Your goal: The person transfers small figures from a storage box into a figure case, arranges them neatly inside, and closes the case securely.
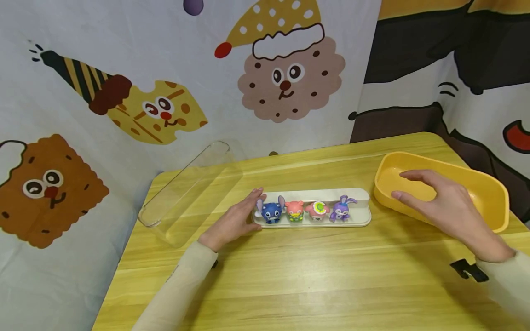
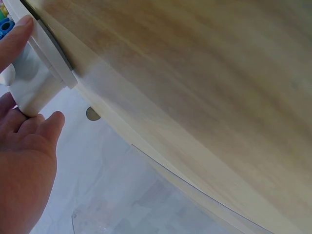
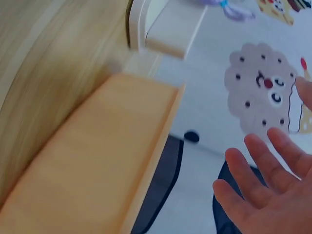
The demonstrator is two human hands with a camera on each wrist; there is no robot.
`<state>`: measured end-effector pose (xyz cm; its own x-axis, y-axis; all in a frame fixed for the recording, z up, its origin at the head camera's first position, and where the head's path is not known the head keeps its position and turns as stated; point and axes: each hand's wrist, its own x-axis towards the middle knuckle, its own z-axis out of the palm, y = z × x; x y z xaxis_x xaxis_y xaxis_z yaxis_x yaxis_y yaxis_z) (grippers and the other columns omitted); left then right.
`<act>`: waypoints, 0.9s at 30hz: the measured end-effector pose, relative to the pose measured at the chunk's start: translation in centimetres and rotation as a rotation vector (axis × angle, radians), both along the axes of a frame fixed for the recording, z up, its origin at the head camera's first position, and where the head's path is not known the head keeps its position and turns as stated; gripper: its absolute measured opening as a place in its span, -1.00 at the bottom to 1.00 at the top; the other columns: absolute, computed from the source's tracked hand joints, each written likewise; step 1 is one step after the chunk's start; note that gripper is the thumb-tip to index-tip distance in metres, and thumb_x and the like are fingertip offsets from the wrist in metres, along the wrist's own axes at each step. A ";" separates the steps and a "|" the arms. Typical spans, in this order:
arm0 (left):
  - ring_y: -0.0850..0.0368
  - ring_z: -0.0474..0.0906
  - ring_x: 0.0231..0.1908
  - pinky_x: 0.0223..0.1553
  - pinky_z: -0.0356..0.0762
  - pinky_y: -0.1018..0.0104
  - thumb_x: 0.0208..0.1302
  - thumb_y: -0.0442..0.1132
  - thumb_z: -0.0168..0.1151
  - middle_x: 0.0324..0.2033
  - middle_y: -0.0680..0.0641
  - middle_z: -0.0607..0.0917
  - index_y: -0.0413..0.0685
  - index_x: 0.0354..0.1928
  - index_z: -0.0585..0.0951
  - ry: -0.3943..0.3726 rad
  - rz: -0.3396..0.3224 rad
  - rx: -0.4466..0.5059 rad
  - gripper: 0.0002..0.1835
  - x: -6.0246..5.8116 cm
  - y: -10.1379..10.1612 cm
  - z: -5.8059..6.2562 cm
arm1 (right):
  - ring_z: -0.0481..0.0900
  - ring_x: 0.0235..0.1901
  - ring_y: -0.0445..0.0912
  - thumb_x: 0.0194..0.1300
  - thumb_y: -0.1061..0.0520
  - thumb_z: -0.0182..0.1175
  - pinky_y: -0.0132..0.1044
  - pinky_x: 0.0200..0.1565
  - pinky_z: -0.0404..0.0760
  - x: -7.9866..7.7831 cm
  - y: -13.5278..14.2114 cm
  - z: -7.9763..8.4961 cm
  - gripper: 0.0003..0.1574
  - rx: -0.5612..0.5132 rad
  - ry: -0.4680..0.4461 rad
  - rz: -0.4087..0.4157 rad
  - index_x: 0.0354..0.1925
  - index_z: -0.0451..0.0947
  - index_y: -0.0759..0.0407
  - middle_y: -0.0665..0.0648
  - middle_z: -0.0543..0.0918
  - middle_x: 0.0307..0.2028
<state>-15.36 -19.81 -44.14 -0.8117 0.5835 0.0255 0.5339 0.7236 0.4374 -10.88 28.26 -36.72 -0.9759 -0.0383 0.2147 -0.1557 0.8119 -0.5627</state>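
Note:
A long white display base (image 1: 360, 217) lies on the table with small figurines in a row on it. From left to right stand a blue big-eared one (image 1: 271, 213), a pink one (image 1: 294, 210), a pink one with a white, yellow and green top (image 1: 318, 210) and a purple rabbit (image 1: 340, 210). My left hand (image 1: 233, 219) holds the base's left end; in the left wrist view the thumb (image 2: 19, 36) lies on one side, fingers on the other. Above the yellow bin (image 1: 434, 162) hovers my right hand (image 1: 445, 204), fingers spread and holding nothing.
A clear plastic cover (image 1: 192, 184) rests at the table's left back corner, partly against the cloth. The wooden table (image 1: 290, 276) meets a cartoon-printed cloth (image 1: 223, 92) behind it. Black straps (image 1: 469, 270) show near the right wrist.

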 end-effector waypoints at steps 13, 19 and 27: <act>0.04 -0.04 0.59 0.54 0.10 0.07 0.23 -0.17 0.54 0.64 -0.05 0.00 -0.04 0.63 0.15 -0.019 -0.005 0.008 0.02 -0.1 0.0 0.1 | 0.48 0.00 0.45 0.37 -0.21 0.37 0.34 -0.09 0.66 -0.5 5.5 0.2 -0.08 0.117 -0.115 -0.066 0.41 0.34 0.31 0.59 0.27 0.39; 0.04 -0.04 0.59 0.54 0.10 0.08 0.23 -0.16 0.54 0.64 -0.05 0.00 -0.03 0.63 0.15 -0.020 -0.003 0.000 0.03 -0.1 0.0 0.0 | 0.14 0.27 0.60 0.39 -0.22 0.35 0.64 0.29 0.04 -1.0 7.7 -0.1 -0.03 0.166 -0.130 -0.078 0.47 0.26 0.30 0.60 0.16 0.44; 0.02 -0.02 0.59 0.53 0.12 0.05 0.21 -0.17 0.55 0.63 -0.08 0.02 -0.03 0.63 0.16 -0.007 0.000 -0.002 0.03 0.0 0.0 0.0 | 0.14 0.25 0.61 0.35 -0.24 0.38 0.64 0.31 -0.03 -1.7 9.6 -0.8 -0.01 0.247 -0.133 -0.053 0.43 0.26 0.32 0.63 0.19 0.41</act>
<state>-15.34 -19.84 -44.10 -0.8118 0.5837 0.0187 0.5309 0.7243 0.4399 -12.59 37.90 -37.55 -0.9969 -0.0214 0.0754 -0.0472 0.9319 -0.3596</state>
